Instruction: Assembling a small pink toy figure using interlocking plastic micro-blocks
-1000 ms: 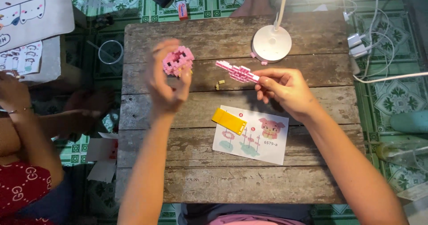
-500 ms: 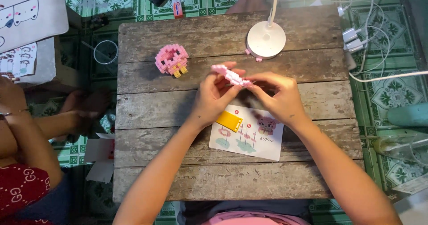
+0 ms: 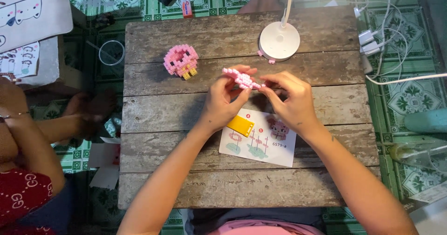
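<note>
Left hand: the left hand (image 3: 222,101) is raised over the middle of the wooden table (image 3: 186,188), its fingers closed in a pinch on the left end of a small pink block piece (image 3: 242,78).
Right hand: the right hand (image 3: 291,100) is held just beside the left, its fingertips pinched on the right end of the same piece, so the piece is gripped between both hands.
Pink block piece: a flat, narrow strip of tiny pink bricks is held slightly tilted above the table planks, in front of the lamp base (image 3: 279,41) and well apart from the finished figure.
Pink figure: a rounded pink block figure (image 3: 180,61) with yellow feet is set on the table to the left of the hands, touched by neither hand.
Instruction sheet: a white printed sheet (image 3: 260,144) with small coloured drawings is laid flat on the table beneath the wrists, partly covered by them.
Yellow tool: a flat yellow rectangular piece (image 3: 240,125) is lying on the upper left corner of the sheet, just below the left hand.
Lamp base: a round white base with a thin stem is placed at the far edge of the table; a few loose pink bits are seen touching its rim.
Surroundings: white cables (image 3: 396,77) are trailed across the green patterned floor on the right; a clear round cup (image 3: 111,52) is seen on the floor at the left.
Other person: an arm and a red patterned garment of another person (image 3: 23,170) are visible at the left edge, away from the table.
</note>
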